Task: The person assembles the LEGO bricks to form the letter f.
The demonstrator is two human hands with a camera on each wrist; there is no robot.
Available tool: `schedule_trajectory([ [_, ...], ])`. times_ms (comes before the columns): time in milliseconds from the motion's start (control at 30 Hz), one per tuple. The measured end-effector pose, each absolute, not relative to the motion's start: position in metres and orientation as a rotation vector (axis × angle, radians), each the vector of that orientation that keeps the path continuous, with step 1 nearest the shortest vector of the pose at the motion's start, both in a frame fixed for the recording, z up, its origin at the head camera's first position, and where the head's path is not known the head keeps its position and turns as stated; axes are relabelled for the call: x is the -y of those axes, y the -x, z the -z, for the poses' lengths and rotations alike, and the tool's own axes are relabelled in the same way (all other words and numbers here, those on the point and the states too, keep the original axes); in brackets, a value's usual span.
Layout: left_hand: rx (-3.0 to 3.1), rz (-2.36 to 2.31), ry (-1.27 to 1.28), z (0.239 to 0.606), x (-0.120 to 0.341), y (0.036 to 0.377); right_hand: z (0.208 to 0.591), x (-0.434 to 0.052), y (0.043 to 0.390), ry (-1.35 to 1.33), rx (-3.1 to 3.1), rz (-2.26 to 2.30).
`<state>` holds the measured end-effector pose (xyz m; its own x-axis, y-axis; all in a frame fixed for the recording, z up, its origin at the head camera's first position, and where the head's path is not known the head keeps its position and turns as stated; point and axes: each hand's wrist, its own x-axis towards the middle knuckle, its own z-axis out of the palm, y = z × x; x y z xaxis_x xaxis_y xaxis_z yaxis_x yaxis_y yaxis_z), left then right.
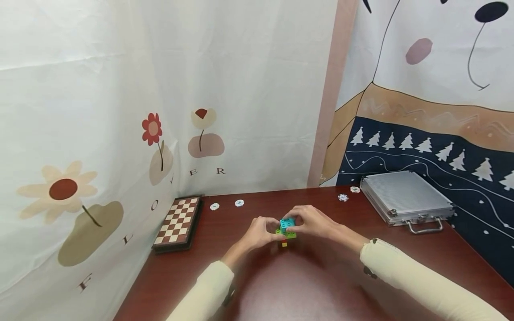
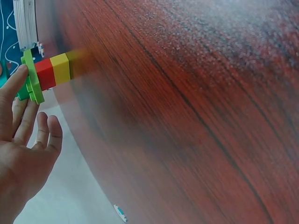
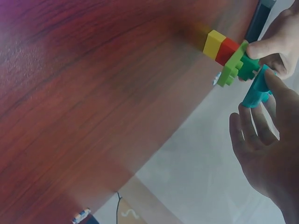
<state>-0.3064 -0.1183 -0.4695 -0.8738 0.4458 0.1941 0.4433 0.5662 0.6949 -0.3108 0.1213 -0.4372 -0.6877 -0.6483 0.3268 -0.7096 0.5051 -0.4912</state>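
My two hands meet at the middle of the dark red table (image 1: 321, 285), right over a little block tower (image 1: 285, 232). From the bottom up it runs yellow block (image 2: 60, 68), red block (image 2: 46, 74), then a light green plate (image 2: 32, 79) that juts out wider than the blocks under it, and a darker green block (image 3: 249, 65) on top of that. The tower stands on the wood, near my edge of the table.

My left hand (image 1: 261, 233) is at the tower's left side — thumb and a fingertip pinch the green layers, the other fingers loosely curled behind. My right hand (image 1: 313, 221) comes in from the right with a turquoise block (image 3: 256, 89) pinched between thumb and fingers, held just at the top of the stack; whether it is already seated on the studs I cannot tell.

Around me: a folded chessboard (image 1: 178, 223) off to the left by the flower curtain (image 1: 120, 111), a silver case (image 1: 407, 197) at the right corner, and poker chips (image 1: 239, 203) scattered along the far edge — well apart from the tower.
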Motion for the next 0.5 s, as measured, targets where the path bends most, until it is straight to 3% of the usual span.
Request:
schedule_trajectory([
  [500,-2.780,-1.215,-0.796,0.4669,0.1185,0.3062,0.4454,-0.1179,0.3131,-1.194,2.619,-0.968],
])
